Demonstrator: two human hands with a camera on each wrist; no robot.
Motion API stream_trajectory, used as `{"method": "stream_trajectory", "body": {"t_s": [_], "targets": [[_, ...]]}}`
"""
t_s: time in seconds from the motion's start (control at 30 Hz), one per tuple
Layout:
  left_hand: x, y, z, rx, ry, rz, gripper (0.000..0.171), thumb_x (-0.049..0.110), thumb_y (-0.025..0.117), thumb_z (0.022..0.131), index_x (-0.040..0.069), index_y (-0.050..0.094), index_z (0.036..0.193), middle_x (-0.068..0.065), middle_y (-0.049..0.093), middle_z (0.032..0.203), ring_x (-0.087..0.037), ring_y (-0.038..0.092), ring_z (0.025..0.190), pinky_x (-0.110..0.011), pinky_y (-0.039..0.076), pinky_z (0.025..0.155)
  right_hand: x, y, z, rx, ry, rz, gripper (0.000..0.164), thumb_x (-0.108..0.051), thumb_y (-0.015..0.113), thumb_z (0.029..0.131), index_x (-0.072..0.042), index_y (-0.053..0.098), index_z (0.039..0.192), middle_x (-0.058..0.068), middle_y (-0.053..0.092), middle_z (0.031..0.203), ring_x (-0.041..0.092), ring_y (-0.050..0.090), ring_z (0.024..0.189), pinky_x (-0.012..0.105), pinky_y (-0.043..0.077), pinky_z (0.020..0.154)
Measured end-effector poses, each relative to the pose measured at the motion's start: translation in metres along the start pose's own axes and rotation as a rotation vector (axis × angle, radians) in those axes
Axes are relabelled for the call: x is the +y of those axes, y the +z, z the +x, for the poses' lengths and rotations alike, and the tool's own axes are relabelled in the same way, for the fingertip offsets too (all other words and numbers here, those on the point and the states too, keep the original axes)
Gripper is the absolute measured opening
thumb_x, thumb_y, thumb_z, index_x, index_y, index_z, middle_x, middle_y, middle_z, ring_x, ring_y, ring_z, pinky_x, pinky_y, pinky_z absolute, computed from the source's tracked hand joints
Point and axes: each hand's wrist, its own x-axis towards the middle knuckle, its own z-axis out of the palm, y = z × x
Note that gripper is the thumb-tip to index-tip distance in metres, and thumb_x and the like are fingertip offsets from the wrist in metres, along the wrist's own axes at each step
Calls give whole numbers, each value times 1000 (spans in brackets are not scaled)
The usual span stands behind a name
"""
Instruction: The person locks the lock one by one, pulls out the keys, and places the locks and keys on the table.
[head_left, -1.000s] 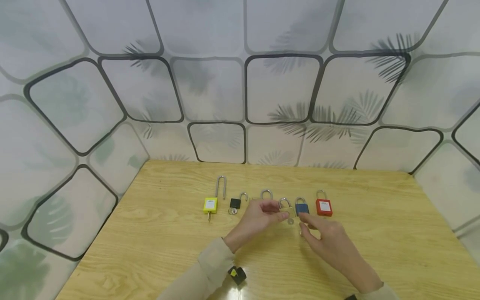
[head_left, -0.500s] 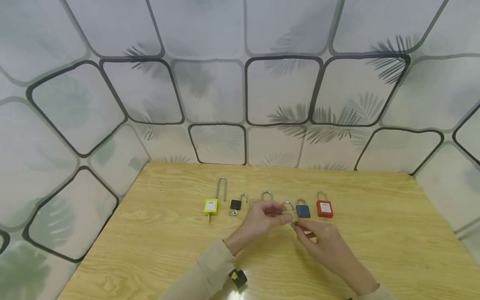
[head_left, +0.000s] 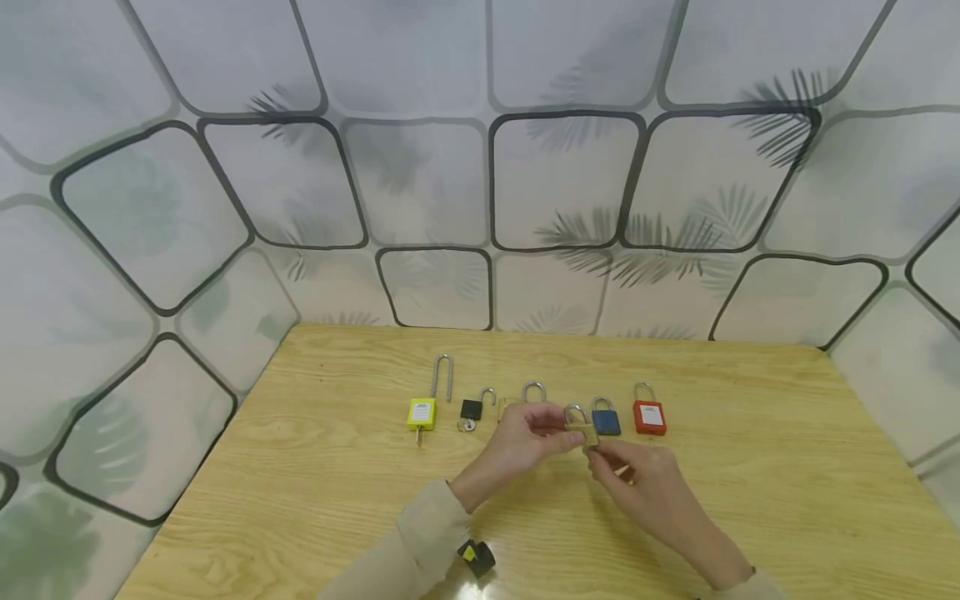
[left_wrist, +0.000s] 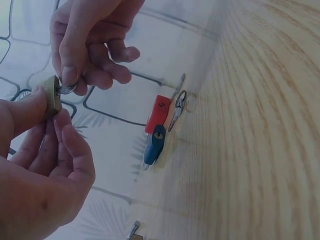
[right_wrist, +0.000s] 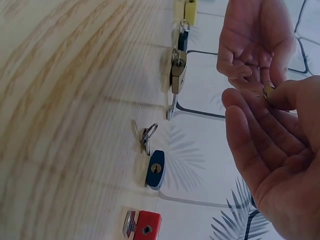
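Observation:
My left hand holds a brass padlock above the table, pinched at its body, with the steel shackle pointing up and away. The right hand meets it from the right. Between right thumb and forefinger is a small silver key, which reaches the underside of the padlock in the left wrist view; how deep it sits is hidden by the fingers. Behind the hands lie a blue padlock and a red padlock. Another brass padlock stays partly covered by the left hand in the head view.
To the left on the wooden table are a yellow long-shackle padlock with a key and a black padlock with its shackle open. Loose keys on a ring lie near the blue padlock. A patterned wall stands behind.
The right hand has come left to the padlock, and its fingertips now pinch the key at the underside, where they were apart before. The left hand has barely moved.

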Motion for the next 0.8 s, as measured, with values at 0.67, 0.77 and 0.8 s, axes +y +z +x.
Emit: {"method": "stream_trajectory", "body": {"t_s": [0.67, 0.77, 0.8], "targets": [[-11, 6, 1, 61, 4, -72, 14, -8, 68, 85, -13, 65, 98, -34, 69, 100, -6, 65, 75, -14, 55, 67, 3, 5, 0, 29, 56, 72, 23, 12, 69, 77, -11, 67, 80, -5, 66, 62, 3, 55, 49, 24, 51, 38], [-10, 7, 1, 73, 15, -69, 14, -8, 68, 85, -14, 66, 97, -34, 69, 99, -5, 65, 74, -13, 54, 66, 5, 6, 0, 30, 64, 84, 26, 13, 69, 76, -13, 67, 79, -6, 65, 61, 3, 53, 48, 24, 49, 37], [-10, 7, 1, 79, 16, -70, 14, -7, 68, 85, -14, 66, 97, -34, 70, 98, -5, 65, 74, -13, 54, 66, 5, 7, 0, 29, 65, 84, 26, 13, 69, 75, -13, 67, 78, -6, 65, 61, 3, 52, 48, 23, 48, 37]]}}
